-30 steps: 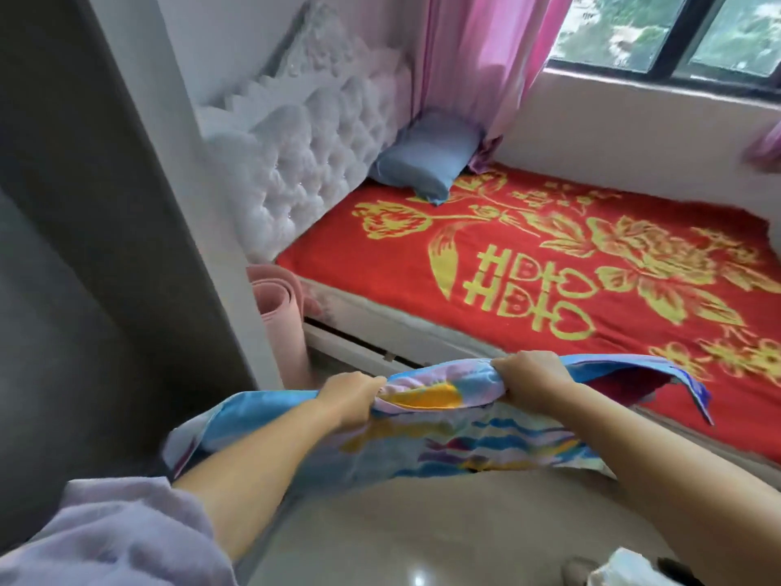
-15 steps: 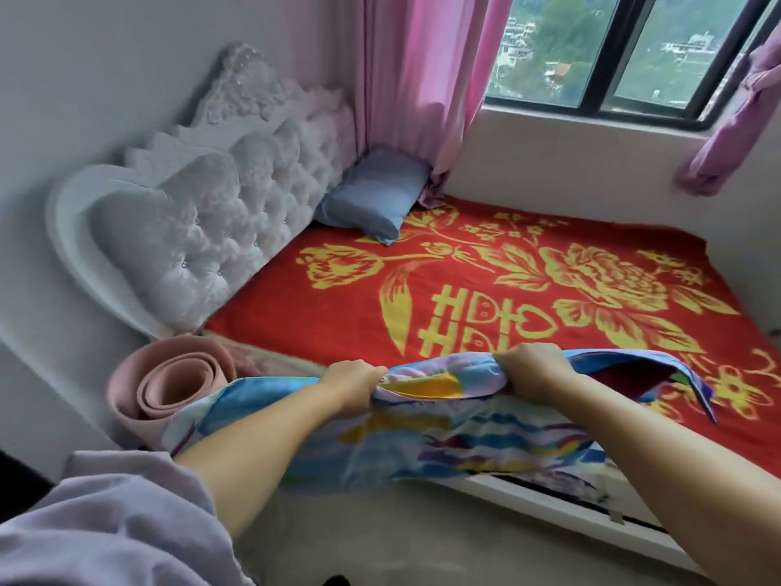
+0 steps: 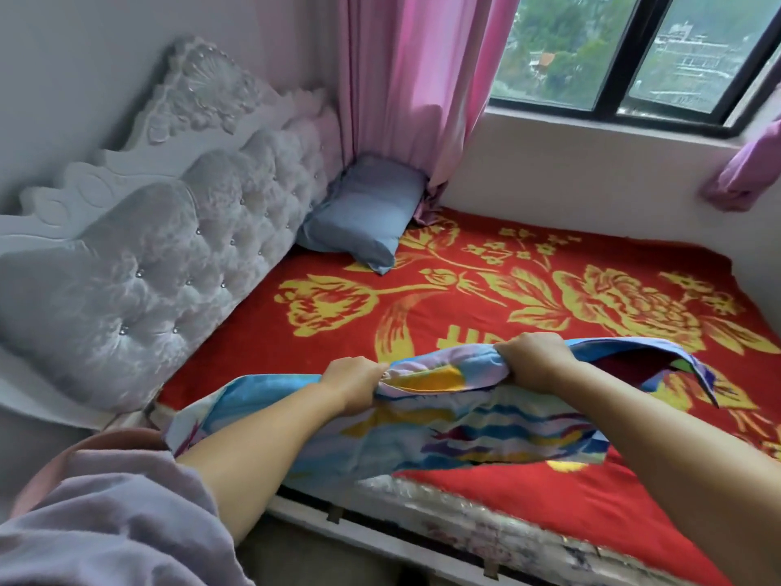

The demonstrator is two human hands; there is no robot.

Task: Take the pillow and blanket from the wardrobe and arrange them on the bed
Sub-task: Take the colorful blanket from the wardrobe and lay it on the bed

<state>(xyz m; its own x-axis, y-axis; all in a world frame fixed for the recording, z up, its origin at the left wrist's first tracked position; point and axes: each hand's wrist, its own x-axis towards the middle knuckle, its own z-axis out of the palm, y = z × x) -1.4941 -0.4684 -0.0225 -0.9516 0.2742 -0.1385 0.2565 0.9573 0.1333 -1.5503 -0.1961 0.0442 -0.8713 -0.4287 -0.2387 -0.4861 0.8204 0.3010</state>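
A folded blanket [image 3: 486,425] in blue with bright stripes hangs between both hands over the near edge of the bed [image 3: 549,492]. My left hand [image 3: 353,384] grips its top edge near the middle. My right hand [image 3: 534,359] holds the same edge further right. The bed carries a red cover with yellow flowers. A blue pillow [image 3: 363,217] lies at the far corner, against the tufted white headboard [image 3: 169,264] and the pink curtain.
The pink curtain [image 3: 405,86] hangs at the bed's far left corner beside a dark-framed window [image 3: 634,57]. A pink rolled mat [image 3: 105,441] stands on the floor by the headboard, partly behind my lilac sleeve [image 3: 105,526].
I have moved closer to the bed, away from the wardrobe side. The blanket, held the same way in both hands, now hangs over the bed's near edge instead of above the floor.
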